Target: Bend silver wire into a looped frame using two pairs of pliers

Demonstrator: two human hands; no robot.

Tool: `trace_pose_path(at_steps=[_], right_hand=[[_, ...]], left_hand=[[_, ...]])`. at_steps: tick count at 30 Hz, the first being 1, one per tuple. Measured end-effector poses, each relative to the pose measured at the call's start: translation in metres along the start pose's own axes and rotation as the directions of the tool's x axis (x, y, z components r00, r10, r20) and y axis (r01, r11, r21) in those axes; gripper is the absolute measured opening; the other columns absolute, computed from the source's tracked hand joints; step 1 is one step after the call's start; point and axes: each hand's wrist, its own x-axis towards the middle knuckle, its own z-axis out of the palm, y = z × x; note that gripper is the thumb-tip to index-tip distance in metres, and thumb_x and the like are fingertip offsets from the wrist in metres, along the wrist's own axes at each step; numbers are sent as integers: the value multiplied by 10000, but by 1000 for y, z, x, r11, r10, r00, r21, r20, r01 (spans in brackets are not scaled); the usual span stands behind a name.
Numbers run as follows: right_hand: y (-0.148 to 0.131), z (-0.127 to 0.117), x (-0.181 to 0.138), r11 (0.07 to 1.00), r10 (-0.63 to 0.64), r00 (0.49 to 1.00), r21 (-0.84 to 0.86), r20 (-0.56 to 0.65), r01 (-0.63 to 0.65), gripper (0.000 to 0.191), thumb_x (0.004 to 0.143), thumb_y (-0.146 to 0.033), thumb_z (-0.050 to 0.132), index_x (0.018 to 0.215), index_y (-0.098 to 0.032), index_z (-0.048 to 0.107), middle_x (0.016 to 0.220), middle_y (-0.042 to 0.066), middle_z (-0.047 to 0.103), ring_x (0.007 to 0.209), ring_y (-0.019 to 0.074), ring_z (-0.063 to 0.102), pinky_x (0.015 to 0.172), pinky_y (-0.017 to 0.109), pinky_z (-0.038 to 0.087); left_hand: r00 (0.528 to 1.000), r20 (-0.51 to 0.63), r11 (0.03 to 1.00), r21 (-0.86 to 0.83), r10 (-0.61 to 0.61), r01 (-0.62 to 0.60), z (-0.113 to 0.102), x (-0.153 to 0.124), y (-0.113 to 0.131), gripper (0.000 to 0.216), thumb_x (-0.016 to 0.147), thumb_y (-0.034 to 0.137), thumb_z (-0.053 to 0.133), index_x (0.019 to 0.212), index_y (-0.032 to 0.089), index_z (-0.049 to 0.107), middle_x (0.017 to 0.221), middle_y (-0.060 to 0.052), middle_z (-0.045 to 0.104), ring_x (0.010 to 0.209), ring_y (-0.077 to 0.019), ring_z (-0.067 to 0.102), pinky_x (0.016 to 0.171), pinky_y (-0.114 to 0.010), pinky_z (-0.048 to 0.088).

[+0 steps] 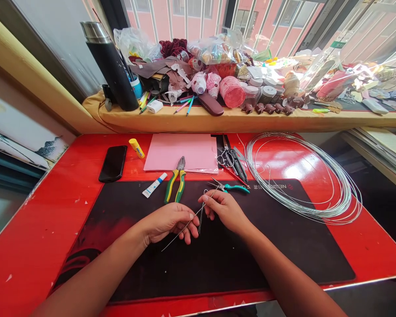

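Note:
Over the black desk mat [251,264], my left hand [171,222] pinches a thin straight wire [178,234] between thumb and forefinger. The wire slants from lower left up to my right hand [222,207], whose thumb and fingers are closed on it too. A second wire, bent into a small loop [205,192] at the top, crosses the first between the hands with its ends hanging down. Just beyond the hands lie combination pliers [176,185] with green and yellow handles and small teal-handled pliers [232,188]. A glue tube [154,185] rests left of the larger pliers.
A big coil of silvery wire [333,207] occupies the right side of the red table [23,246]. Farther back are a phone [112,163], a glue stick [137,148], pink sheets [181,152], scissors [225,156] and a cutter. A black flask [110,66] stands on the cluttered sill.

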Motion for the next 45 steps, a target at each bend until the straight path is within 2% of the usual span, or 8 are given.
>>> trace_pose_path(at_steps=[10, 18, 34, 38, 42, 45], right_hand=[[2, -2, -2, 997, 38, 999, -70, 26, -36, 381, 914, -544, 635, 896, -167, 678, 643, -18, 605, 519, 114, 532, 534, 245, 417], [-5, -4, -5, 977, 29, 999, -211, 39, -20, 373, 943, -527, 577, 810, -184, 637, 627, -18, 566, 537, 134, 524, 536, 261, 432], [-16, -4, -12, 903, 78, 993, -428, 83, -35, 274, 999, -385, 531, 827, -197, 629, 589, -39, 556, 543, 130, 527, 537, 235, 385], [-23, -1, -12, 852, 53, 994, -523, 92, 3, 281, 1011, -356, 533, 792, -198, 609, 606, -38, 579, 551, 122, 508, 552, 233, 357], [-29, 4, -12, 740, -50, 995, -666, 85, 94, 261, 1004, -300, 574, 772, -193, 623, 620, -33, 590, 560, 118, 482, 566, 241, 311], [-31, 10, -13, 689, -98, 988, -708, 122, 156, 212, 1003, -243, 584, 809, -190, 651, 667, -16, 641, 591, 123, 517, 580, 240, 311]], left_hand=[[999, 33, 998, 43, -43, 42, -3, 4, -5, 249, 818, 371, 682, 830, 124, 706, 721, -98, 770, 545, -149, 701, 504, -203, 404], [996, 66, 991, 129, -53, 45, -6, 7, -4, 215, 822, 349, 648, 826, 138, 688, 723, -84, 766, 580, -158, 711, 525, -218, 433], [980, 103, 954, 267, -169, 137, -4, 15, 3, 143, 703, 253, 588, 767, 157, 673, 642, -36, 731, 519, -137, 683, 478, -204, 404], [972, 85, 940, 285, -220, 188, -5, 19, 4, 165, 655, 203, 537, 739, 159, 672, 607, -33, 719, 496, -138, 672, 459, -202, 402], [965, 42, 932, 275, -258, 238, -4, 21, 7, 167, 637, 195, 528, 725, 162, 666, 592, -31, 711, 487, -140, 663, 453, -204, 419], [959, 31, 927, 266, -283, 265, -2, 23, 8, 157, 633, 194, 533, 717, 164, 661, 577, -32, 703, 479, -149, 657, 454, -220, 446]])
